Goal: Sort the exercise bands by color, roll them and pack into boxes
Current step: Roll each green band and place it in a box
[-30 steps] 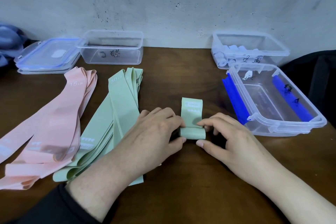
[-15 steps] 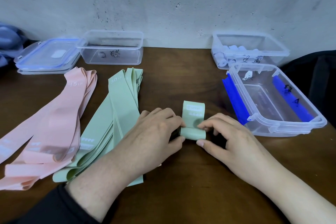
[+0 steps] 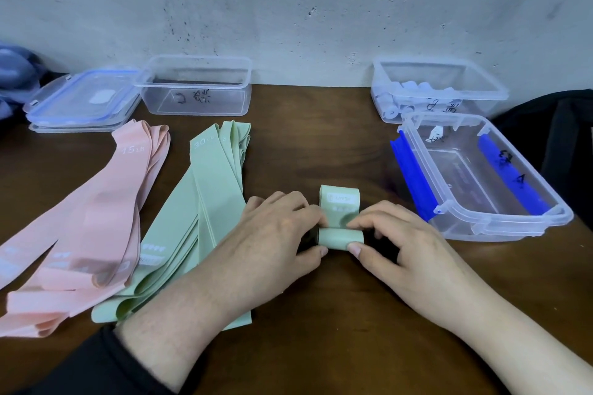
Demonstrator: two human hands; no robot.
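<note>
A green band [image 3: 340,236] lies at the table's middle, rolled up from its near end, with a short flat tail reaching away from me. My left hand [image 3: 272,240] pinches the roll's left end between thumb and fingers. My right hand [image 3: 401,244] pinches its right end the same way. A pile of flat green bands [image 3: 208,202] lies just left of my left hand, partly under my forearm. Left of that lies a pile of pink bands [image 3: 96,218].
An empty clear box [image 3: 195,86] and stacked lids [image 3: 83,101] stand at the back left. At the back right a clear box [image 3: 439,86] holds several pale blue rolls. A larger clear box [image 3: 481,176] with blue clips stands in front of it.
Both hands have rolled the green band further away from me; the flat tail beyond the roll is shorter than a second ago.
</note>
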